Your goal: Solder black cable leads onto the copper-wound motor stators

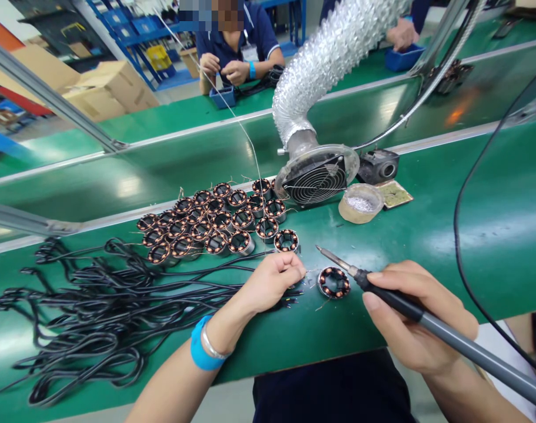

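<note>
My right hand (420, 320) grips a soldering iron (395, 299), whose bare metal tip points up and left above the bench. My left hand (272, 279) is closed in a pinch on solder wire (254, 154); the thin strand hangs from overhead, and a short end shows beyond the fingertips. Between the hands, a single stator ring (334, 283) with copper windings rests on the green bench, apart from the iron's tip. Stripped ends of black cables (290, 301) lie just under and beside my left hand.
Several stator rings (217, 220) stand in rows behind my left hand. Bundled black cables (91, 317) spread across the left. A fume extractor (316, 179), a round tub (360, 204) and a square sponge tray (395, 194) stand at the back. A co-worker (239, 53) sits opposite.
</note>
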Tool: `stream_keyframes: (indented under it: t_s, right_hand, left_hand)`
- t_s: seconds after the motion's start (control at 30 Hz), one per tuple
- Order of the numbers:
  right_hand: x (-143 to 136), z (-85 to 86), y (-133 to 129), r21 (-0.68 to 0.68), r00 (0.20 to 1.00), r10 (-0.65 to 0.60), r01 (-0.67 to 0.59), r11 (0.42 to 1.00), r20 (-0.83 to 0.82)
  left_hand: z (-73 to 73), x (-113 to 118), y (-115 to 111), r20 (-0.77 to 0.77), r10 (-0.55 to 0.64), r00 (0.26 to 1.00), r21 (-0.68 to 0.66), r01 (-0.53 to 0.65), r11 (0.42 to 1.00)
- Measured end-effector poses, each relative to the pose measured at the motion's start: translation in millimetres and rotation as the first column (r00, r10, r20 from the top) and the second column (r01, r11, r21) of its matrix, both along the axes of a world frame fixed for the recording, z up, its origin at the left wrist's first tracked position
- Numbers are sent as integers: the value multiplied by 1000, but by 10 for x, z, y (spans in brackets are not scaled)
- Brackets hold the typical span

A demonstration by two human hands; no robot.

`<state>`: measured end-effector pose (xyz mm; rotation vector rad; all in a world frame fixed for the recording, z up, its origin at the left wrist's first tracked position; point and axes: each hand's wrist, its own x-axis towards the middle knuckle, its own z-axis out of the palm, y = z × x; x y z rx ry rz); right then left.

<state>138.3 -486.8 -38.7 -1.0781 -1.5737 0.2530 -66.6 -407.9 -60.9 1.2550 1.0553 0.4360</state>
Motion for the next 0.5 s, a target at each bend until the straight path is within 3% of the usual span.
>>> stream_keyframes:
  t_s: [0.3,0.5]
  right_hand:
    - [-36,-116,-4,-64,1000,0,2,998,22]
    - [-175,-201,234,-102,977,160,-146,984,141]
  left_hand:
    - [3,-3,2,-12,-13,1000,-9,13,1000]
    - [18,-23,-14,48,-73,996,-15,73,997]
